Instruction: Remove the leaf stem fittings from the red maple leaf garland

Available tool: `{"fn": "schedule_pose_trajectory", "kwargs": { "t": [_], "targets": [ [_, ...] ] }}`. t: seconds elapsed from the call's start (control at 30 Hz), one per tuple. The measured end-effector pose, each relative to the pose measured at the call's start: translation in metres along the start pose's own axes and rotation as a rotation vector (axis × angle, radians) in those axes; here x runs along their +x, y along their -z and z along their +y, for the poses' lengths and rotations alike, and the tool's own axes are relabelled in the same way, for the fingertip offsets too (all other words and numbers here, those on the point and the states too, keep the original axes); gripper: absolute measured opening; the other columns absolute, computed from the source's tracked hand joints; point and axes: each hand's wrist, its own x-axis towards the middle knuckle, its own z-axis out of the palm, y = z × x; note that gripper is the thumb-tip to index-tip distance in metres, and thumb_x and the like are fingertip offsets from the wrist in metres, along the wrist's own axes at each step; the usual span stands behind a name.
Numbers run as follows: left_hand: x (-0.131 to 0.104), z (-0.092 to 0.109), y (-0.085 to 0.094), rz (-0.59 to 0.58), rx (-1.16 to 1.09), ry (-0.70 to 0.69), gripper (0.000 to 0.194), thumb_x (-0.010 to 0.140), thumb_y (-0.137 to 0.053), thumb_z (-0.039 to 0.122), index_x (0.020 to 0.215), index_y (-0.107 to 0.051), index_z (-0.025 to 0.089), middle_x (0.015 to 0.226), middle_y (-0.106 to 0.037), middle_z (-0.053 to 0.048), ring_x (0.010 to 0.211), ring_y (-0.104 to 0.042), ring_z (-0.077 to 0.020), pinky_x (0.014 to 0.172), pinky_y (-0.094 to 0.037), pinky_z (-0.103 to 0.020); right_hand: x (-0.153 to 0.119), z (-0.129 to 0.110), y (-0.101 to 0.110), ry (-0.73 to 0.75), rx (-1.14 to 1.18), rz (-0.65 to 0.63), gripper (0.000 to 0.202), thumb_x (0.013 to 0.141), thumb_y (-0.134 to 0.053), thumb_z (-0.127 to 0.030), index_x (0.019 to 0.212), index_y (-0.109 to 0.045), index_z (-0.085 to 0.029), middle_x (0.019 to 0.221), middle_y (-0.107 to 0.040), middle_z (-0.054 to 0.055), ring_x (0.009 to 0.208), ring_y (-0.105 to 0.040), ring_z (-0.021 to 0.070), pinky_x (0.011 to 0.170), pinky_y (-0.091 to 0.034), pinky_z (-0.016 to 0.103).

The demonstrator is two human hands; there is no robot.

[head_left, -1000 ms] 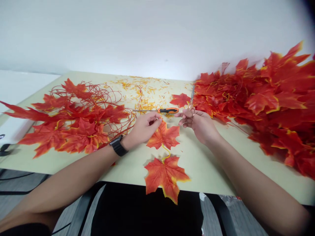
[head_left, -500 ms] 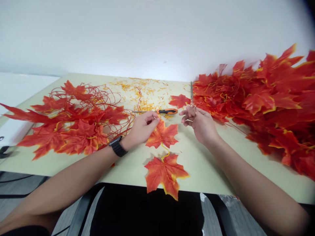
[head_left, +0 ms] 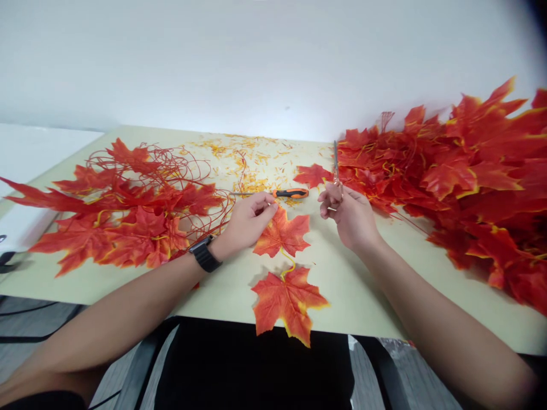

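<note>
My left hand (head_left: 250,219), with a black watch on the wrist, pinches the top of an orange-red fake maple leaf (head_left: 282,233). A yellow stem joins that leaf to a second leaf (head_left: 288,302) hanging over the table's front edge. My right hand (head_left: 348,213) grips small scissors (head_left: 336,165), their blades pointing up and away. An orange-handled screwdriver (head_left: 290,193) lies on the table just beyond both hands.
A big heap of red leaves (head_left: 461,171) fills the right side of the pale table (head_left: 350,285). Leaves tangled with red wire stems (head_left: 128,199) lie at the left. Yellow-orange clippings (head_left: 252,159) litter the far middle. A white wall stands behind.
My right hand has shifted slightly right and closed more tightly around the scissors. My left hand and the two leaves have barely moved.
</note>
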Motion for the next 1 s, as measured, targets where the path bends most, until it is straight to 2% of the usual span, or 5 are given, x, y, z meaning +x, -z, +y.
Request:
{"fn": "schedule_pose_trajectory", "kwargs": {
  "t": [0.2,0.5,0.7,0.87,1.0],
  "targets": [
    [0.000,0.000,0.000,-0.004,-0.013,0.008,0.015,0.093,-0.063,0.034,0.090,-0.063,0.019,0.072,-0.057,0.002,0.062,-0.046,-0.0120,0.060,-0.036,-0.028,0.002,0.002,0.001,-0.013,0.064,0.038,0.054,0.074,-0.092,-0.048,0.060,-0.048,-0.020,0.077,-0.062,0.001,0.055,-0.051,0.0091,0.049,-0.040,0.026],
    [-0.001,-0.002,0.000,-0.018,0.006,-0.004,0.014,0.094,-0.063,0.032,0.089,-0.063,0.019,0.070,-0.054,0.003,0.061,-0.044,-0.0109,0.059,-0.033,-0.026,0.001,0.003,-0.001,-0.016,0.087,0.040,0.045,0.081,-0.085,-0.033,0.058,-0.049,-0.020,0.074,-0.061,0.001,0.052,-0.050,0.0090,0.048,-0.040,0.025],
    [0.001,-0.004,0.000,-0.022,-0.007,-0.004,0.015,0.093,-0.064,0.033,0.090,-0.063,0.018,0.073,-0.058,0.001,0.063,-0.049,-0.0115,0.060,-0.036,-0.025,0.002,0.004,0.000,-0.002,0.075,0.038,0.043,0.080,-0.082,-0.030,0.058,-0.047,-0.019,0.072,-0.060,0.000,0.051,-0.050,0.0080,0.047,-0.040,0.024],
    [0.000,-0.003,0.000,-0.091,0.100,-0.042,0.015,0.096,-0.060,0.030,0.087,-0.062,0.019,0.072,-0.058,0.002,0.063,-0.049,-0.0116,0.061,-0.036,-0.025,0.001,0.007,-0.001,0.016,0.021,0.008,0.046,0.086,-0.079,-0.033,0.058,-0.045,-0.020,0.072,-0.059,0.001,0.051,-0.049,0.0080,0.047,-0.040,0.025],
    [-0.003,0.001,0.001,-0.220,0.225,-0.059,0.019,0.099,-0.057,0.028,0.083,-0.063,0.018,0.070,-0.057,0.003,0.064,-0.048,-0.0111,0.062,-0.036,-0.026,0.001,0.011,-0.003,0.040,-0.031,-0.012,0.041,0.087,-0.078,-0.037,0.060,-0.051,-0.020,0.072,-0.060,0.001,0.051,-0.049,0.0079,0.048,-0.040,0.025]
  ]
}}
